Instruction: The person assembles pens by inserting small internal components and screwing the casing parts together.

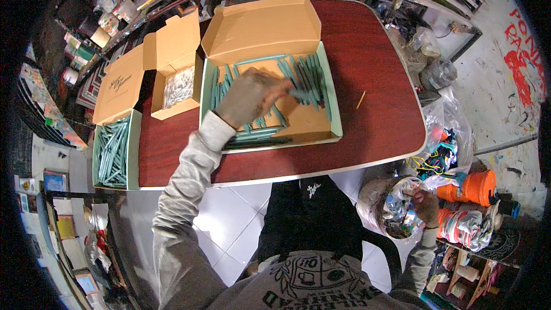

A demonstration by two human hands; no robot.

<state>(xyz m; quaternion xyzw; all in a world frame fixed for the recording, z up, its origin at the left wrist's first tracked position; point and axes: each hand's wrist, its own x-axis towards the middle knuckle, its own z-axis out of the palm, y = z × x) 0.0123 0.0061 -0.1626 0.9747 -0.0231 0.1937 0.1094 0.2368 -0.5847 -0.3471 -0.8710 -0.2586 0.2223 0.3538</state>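
A large mint-green cardboard box point(336, 120) stands with its lid up on the table, holding many teal pens point(310, 74) in loose rows and clusters. Over its middle, my left hand point(251, 97) has its fingers closed, and a teal pen point(299, 95), smeared by motion, shows at the fingertips. Some pens lie partly hidden under this hand. Well to the right and lower, beside the table, my right hand point(426, 208) is held by the rim of a waste bucket point(370, 204). Its fingers look curled; whatever they may hold cannot be made out.
Left of the large box stand a small brown box point(163, 109) of white pieces and another open box point(134, 161) full of teal pens. A thin wooden stick point(361, 100) lies on the dark red table point(379, 69). An orange container point(479, 188) and plastic bags crowd the right side.
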